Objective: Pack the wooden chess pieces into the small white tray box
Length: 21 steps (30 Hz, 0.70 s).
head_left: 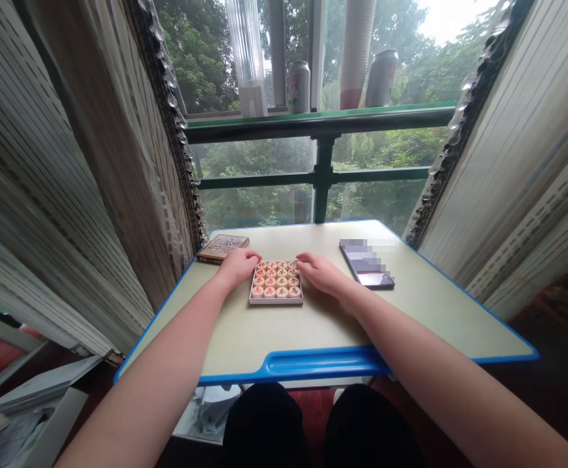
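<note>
A small white tray (276, 301) packed with several round wooden chess pieces (276, 281), marked in red and dark characters, lies in the middle of a pale desk (313, 325). My left hand (238, 264) rests against the tray's far left corner with its fingers curled on the edge. My right hand (320, 273) touches the tray's far right corner, fingers bent toward the pieces. Both hands flank the tray and grip its sides.
A brown box lid (222, 247) lies at the desk's far left corner. A phone (366, 263) lies to the right. The desk has a blue rim with a groove (323, 363) at the near edge. Cans (298, 86) and cup stacks stand on the window ledge.
</note>
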Each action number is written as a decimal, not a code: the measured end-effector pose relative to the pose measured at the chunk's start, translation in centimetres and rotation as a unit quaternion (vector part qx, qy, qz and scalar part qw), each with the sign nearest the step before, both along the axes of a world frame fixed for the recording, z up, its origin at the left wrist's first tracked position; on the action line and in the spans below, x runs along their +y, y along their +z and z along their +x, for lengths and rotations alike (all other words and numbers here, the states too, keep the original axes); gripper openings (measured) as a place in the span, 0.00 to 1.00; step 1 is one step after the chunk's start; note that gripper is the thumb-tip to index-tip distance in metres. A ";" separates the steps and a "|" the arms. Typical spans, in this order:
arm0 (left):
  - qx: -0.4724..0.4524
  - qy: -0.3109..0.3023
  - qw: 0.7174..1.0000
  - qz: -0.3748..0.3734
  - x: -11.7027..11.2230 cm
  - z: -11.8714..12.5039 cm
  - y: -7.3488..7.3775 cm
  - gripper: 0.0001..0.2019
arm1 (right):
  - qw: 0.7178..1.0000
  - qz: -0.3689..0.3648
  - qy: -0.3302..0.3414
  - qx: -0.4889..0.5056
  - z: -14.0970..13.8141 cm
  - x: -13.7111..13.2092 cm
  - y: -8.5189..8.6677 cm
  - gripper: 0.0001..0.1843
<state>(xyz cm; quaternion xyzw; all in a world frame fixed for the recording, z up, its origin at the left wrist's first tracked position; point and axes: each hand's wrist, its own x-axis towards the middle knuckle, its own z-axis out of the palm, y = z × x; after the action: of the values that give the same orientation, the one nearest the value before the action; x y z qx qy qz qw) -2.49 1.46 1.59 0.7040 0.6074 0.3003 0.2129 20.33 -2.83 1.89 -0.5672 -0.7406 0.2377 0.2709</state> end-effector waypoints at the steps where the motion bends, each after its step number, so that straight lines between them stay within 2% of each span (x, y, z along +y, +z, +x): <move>1: 0.004 0.000 1.000 0.003 -0.1 0.1 0.1 0.13 | 1.000 -0.002 0.003 -0.002 0.0 0.0 0.0 0.22; 9: 0.010 -0.041 0.999 0.014 -0.4 -0.1 0.0 0.13 | 1.000 -0.009 0.013 -0.008 -0.1 -0.5 0.6 0.22; 21: -0.006 -0.035 0.998 0.049 0.1 -0.3 -0.4 0.13 | 1.000 0.003 0.006 -0.012 0.2 -0.1 0.5 0.19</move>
<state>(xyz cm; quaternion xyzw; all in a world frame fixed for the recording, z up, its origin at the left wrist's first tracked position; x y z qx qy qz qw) -2.80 1.53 1.19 0.7324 0.5656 0.3265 0.1924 20.57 -2.95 2.37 -0.5645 -0.7480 0.2302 0.2625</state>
